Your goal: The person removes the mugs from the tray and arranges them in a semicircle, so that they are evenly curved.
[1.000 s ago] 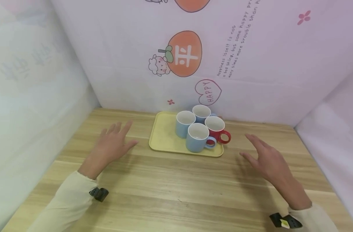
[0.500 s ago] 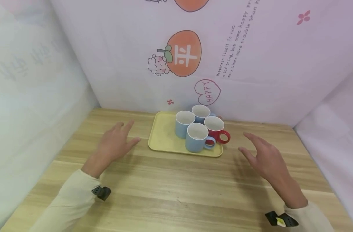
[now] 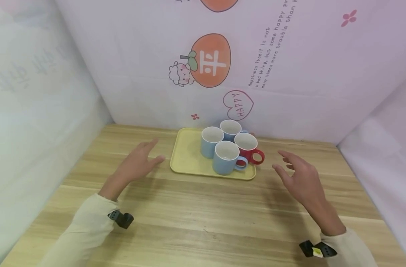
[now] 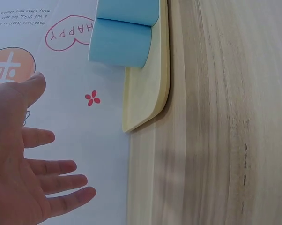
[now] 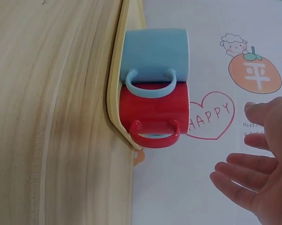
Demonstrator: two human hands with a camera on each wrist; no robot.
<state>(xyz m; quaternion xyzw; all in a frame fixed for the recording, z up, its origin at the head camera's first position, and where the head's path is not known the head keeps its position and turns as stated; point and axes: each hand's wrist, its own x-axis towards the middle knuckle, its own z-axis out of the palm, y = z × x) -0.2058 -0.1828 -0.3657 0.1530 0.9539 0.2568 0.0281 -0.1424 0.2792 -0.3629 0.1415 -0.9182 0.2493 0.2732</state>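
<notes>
A yellow tray lies on the wooden table against the back cloth. Grouped on its right part stand several mugs: a front light blue mug, a left light blue mug, a back blue mug and a red mug whose handle points right. My left hand is held over the table left of the tray, empty, fingers spread in the left wrist view. Right of the red mug's handle, my right hand hovers with nothing in it, thumb and fingers apart. Neither hand touches the tray or mugs.
A printed white cloth rises directly behind the tray, and more cloth walls in the left and right sides. The wooden table extends in front of the tray. Black straps with small devices sit at both wrists.
My left hand has moved slightly right toward the tray. My right hand has shifted a little left, toward the red mug. The tray and mugs have stayed in place.
</notes>
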